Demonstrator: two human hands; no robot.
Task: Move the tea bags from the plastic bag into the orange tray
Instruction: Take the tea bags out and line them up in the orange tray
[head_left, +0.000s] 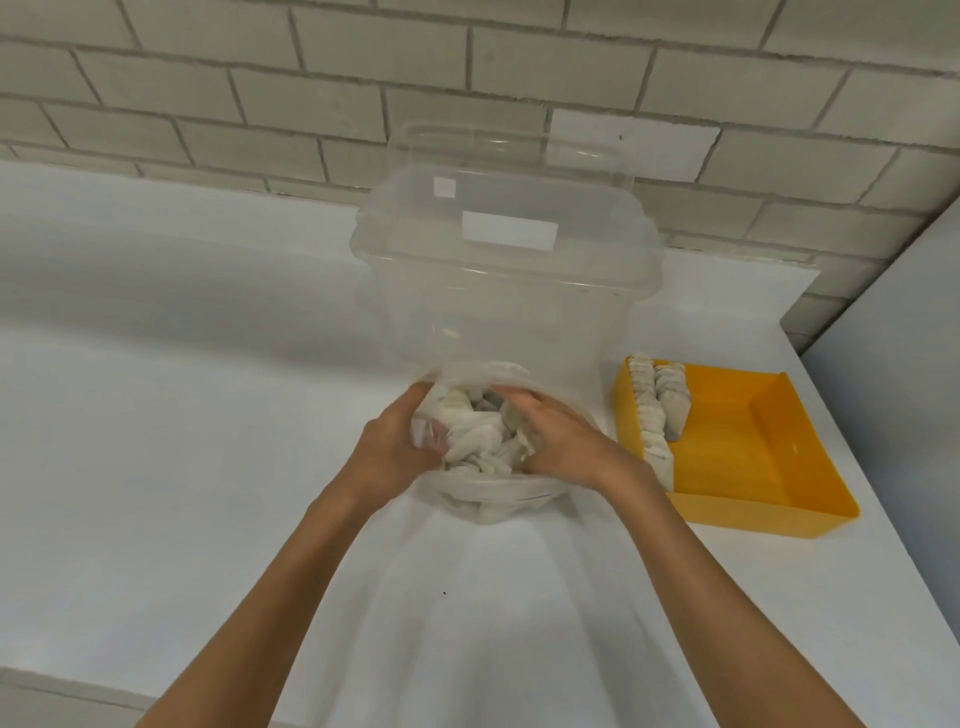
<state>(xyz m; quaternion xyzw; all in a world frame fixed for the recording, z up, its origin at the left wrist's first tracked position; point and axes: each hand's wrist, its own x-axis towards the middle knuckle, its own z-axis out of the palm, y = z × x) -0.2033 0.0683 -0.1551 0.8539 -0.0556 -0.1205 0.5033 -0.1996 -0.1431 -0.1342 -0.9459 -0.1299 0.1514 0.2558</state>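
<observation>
Right hand (563, 441) seemingly pinches tea bags (480, 441) in plastic bag (493, 491).

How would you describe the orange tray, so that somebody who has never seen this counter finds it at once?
Start from the white counter under the tiled wall. Right of the tall clear containers, near the counter's right edge, lies the orange tray. It is the only coloured thing there, with pale tea bags standing in rows along its left side.
</observation>
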